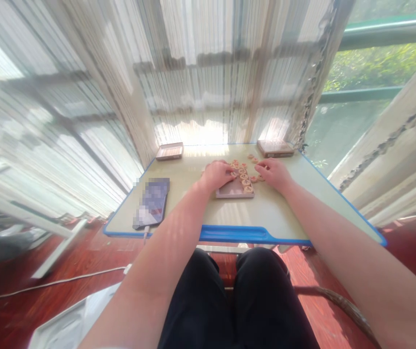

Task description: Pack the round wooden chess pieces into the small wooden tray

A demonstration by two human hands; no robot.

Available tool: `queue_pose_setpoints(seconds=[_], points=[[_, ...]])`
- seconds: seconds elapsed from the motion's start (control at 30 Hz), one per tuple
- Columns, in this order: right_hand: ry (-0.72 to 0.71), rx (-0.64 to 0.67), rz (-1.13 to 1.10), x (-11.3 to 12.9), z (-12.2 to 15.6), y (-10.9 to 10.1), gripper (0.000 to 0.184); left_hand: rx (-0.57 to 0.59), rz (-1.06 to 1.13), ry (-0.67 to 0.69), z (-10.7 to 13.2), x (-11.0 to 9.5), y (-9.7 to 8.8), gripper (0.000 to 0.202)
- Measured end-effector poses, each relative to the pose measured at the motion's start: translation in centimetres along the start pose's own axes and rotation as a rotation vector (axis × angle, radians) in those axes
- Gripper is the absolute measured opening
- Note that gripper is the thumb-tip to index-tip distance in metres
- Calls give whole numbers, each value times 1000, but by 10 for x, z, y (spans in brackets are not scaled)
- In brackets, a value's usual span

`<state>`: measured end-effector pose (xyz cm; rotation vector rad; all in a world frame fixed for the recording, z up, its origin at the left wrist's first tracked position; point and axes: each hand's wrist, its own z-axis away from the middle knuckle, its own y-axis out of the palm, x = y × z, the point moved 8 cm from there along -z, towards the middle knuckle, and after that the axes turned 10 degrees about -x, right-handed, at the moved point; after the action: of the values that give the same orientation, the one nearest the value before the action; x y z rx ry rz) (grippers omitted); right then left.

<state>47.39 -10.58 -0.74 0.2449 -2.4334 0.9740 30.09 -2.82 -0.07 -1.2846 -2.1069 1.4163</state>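
Observation:
In front of me lies a shallow box (235,190) with round wooden Chinese chess pieces (245,182) lined up along its right side. Over its left part is my left hand (217,174), its thumb and fingers closed round a Chinese chess piece (234,173). My right hand (273,173) is at the right of the box, thumb and fingertips together; whatever they may hold is too small to make out. Loose pieces (254,179) lie by its fingers, and a few more (253,158) lie farther back. Several pieces (235,164) crowd at the box's far end.
A phone (153,201) with a charging cable (146,233) lies at the table's left. An open shallow case (169,151) stands at the back left, a flat box (275,148) at the back right. The table (189,213) has a blue raised edge; curtains (208,87) hang behind it.

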Motion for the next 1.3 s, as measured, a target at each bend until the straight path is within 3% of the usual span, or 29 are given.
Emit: queue_pose_setpoints(seconds=[0.47,0.77,0.9,1.3], points=[[-8,14,-17,4,3,1,24,55,-68,40,0,-4,3,26],[-5,19,-9,0,1,2,24,-8,-66,18,4,-13,-10,29],[-1,27,-8,1,1,2,25,-1,-73,31,4,-13,-8,20],[-7,21,-15,3,2,0,24,-8,-65,50,2,-13,-6,21]])
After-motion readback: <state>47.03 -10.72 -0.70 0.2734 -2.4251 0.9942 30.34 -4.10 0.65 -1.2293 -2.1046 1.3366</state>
